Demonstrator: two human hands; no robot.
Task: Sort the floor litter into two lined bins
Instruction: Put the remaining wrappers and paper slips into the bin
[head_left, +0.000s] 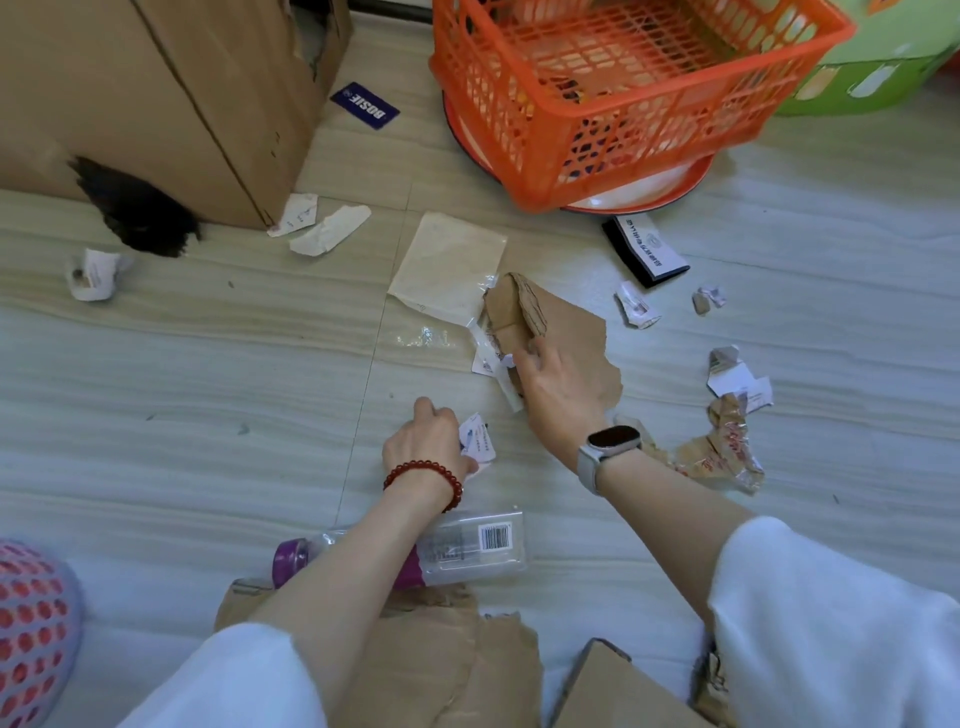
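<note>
The orange basket (613, 88) held blurred items. The left hand (428, 441) pinched a paper scrap (480, 441); the right hand (558, 387), fingers relaxed, rested on torn cardboard (561, 322). A plastic bottle (457, 551) lay under the left forearm.

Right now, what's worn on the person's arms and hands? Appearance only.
Both arms are bare below loose white sleeves pushed up past the forearms. The left hand has a red bead bracelet at the wrist. The right hand has a smartwatch with a dark rectangular face and a pale grey band. No gloves.
</note>
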